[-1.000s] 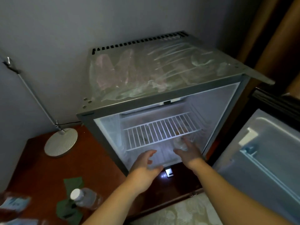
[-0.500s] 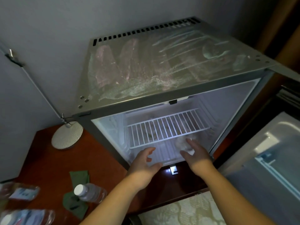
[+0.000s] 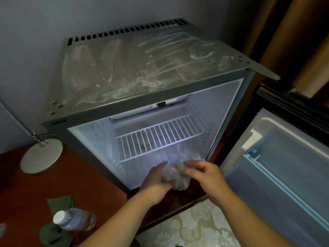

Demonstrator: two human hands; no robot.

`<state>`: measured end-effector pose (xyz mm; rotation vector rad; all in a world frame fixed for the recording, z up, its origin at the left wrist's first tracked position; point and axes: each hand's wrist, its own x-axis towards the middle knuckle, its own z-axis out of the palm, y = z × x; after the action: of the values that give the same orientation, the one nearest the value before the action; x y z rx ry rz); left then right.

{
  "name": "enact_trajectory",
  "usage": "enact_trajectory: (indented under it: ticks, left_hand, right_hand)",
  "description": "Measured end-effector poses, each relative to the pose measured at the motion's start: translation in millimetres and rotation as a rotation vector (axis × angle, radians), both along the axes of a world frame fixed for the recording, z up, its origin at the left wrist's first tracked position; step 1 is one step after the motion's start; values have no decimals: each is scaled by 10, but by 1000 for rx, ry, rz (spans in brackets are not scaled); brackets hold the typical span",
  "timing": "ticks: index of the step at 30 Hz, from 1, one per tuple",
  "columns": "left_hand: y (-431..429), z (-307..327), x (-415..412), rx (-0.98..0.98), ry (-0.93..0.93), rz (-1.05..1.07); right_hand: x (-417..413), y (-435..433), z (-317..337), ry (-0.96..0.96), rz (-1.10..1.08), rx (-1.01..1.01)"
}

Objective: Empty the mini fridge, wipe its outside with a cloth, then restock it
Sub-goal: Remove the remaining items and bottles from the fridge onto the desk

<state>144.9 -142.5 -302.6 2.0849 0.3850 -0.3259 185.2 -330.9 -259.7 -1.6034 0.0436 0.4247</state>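
Mini fridge (image 3: pixel 142 77): it is sitting on the dark wooden table (image 3: pixel 26 184) against the wall, filling the view from ten to two o'clock. Its light is glowing inside.
Door (image 3: pixel 277 168): it is hanging wide open at three o'clock, leaving the opening free for both arms.
Plastic bag (image 3: pixel 176 180): a crumpled clear bag with small brownish bits in it is sitting between the two hands, at the front lip of the fridge floor, near five o'clock of the opening. It looks like the next thing coming out.
Left hand (image 3: pixel 156 182): it is cupping the bag from below and from the side with its fingers curling round it, probably because the bag is limp.
Right hand (image 3: pixel 204 175): it is pinching the bag's upper edge, likely keeping the mouth gathered so nothing spills.
Wire shelf (image 3: pixel 156 138): it is holding almost nothing, only a few specks, so the emptying seems to be nearing its end.
Water bottle (image 3: pixel 74 221): it is lying at seven o'clock on the table, partly on the green cloth (image 3: pixel 58 205), which is waiting close by, presumably for the wiping.
Lamp base (image 3: pixel 41 155): it is standing at nine o'clock, just beside the fridge.
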Motion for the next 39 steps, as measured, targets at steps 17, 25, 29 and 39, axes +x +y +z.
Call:
enact_trajectory:
  ticks: [17, 25, 29, 39]
  left_hand:
    - [132, -63, -788, 0, -85, 174]
    - [641, 165, -1609, -28, -113, 241]
    - [936, 207, -2129, -41, -113, 249]
    - [1655, 297, -3285, 24, -92, 280]
  right_hand:
    - [-413, 164, 6, 20, 192, -72]
    - [-1023, 695, -65, 32, 289, -128]
    - [-1472, 1010, 4, 68, 312, -110]
    - [-2523, 1765, -38, -42, 412, -239]
